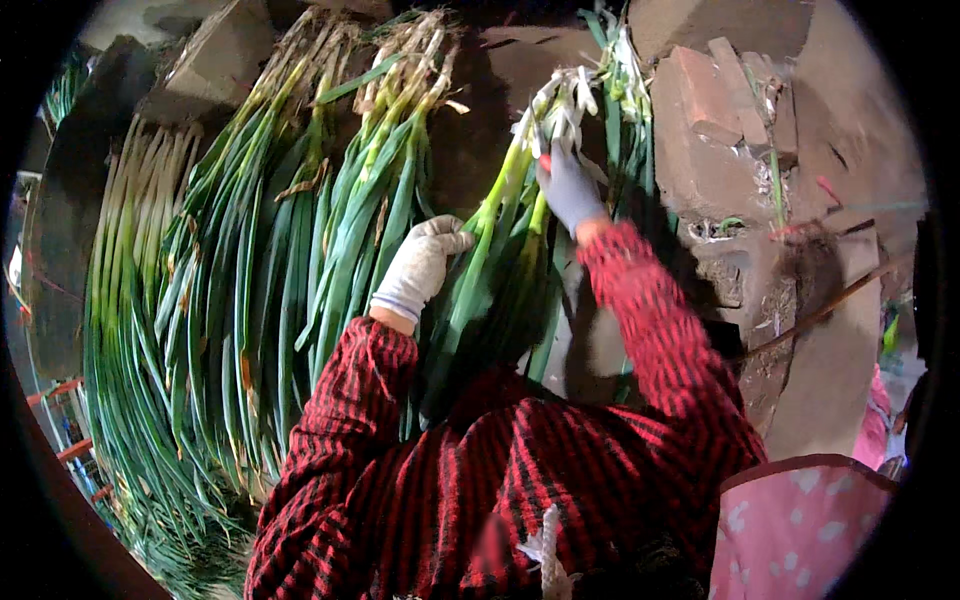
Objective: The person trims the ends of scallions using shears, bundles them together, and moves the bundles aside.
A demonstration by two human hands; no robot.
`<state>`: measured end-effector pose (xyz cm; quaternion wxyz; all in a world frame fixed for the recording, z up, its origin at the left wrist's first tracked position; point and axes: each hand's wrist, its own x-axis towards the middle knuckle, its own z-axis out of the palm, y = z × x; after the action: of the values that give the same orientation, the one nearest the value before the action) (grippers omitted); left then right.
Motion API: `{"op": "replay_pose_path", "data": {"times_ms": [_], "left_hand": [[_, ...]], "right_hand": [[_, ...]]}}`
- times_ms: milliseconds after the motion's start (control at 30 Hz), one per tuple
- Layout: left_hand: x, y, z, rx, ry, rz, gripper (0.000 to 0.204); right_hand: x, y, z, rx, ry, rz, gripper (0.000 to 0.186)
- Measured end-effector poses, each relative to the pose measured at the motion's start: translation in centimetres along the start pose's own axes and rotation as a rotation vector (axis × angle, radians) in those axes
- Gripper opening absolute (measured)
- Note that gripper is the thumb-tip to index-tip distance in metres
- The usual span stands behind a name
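The stalks in hand (511, 172), long green onions with pale bases, lie just past 12 o'clock in the view, with their leaves trailing back toward the person. The left hand (415, 262), in a white glove, is curled nearly closed around the green part of a stalk, from its 9 o'clock side. The right hand (572, 190), in a grey glove, has its fingers bent in against the pale bases; how tightly they close cannot be told, nor what the red bit (545, 162) beside them is. White strips hang loose around those bases, so the handling of these stalks looks partway through, not finished. At 1 o'clock, a separate bunch (626, 85) shows whitish ends and seems the furthest along. Much appears left: from 11 o'clock toward 12, the root-ended bunch (392, 165) and the bunch beside it (265, 150) carry brown, stringy roots, and the outermost bunch (130, 230), toward 9 o'clock, has dull brownish ends. None of these three is in either hand.
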<state>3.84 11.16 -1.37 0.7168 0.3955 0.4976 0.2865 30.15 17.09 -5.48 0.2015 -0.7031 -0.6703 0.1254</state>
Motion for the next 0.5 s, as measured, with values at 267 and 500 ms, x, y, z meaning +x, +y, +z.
{"op": "replay_pose_path", "data": {"times_ms": [267, 500], "left_hand": [[0.0, -1.2, 0.3, -0.015, 0.065, 0.008, 0.022], [-0.8, -1.3, 0.6, 0.094, 0.047, 0.030, 0.037]], "right_hand": [[-13.3, -4.9, -2.8, 0.020, 0.042, -0.069, 0.049], [-11.1, -4.6, -2.0, -0.061, 0.039, 0.021, 0.050]]}}
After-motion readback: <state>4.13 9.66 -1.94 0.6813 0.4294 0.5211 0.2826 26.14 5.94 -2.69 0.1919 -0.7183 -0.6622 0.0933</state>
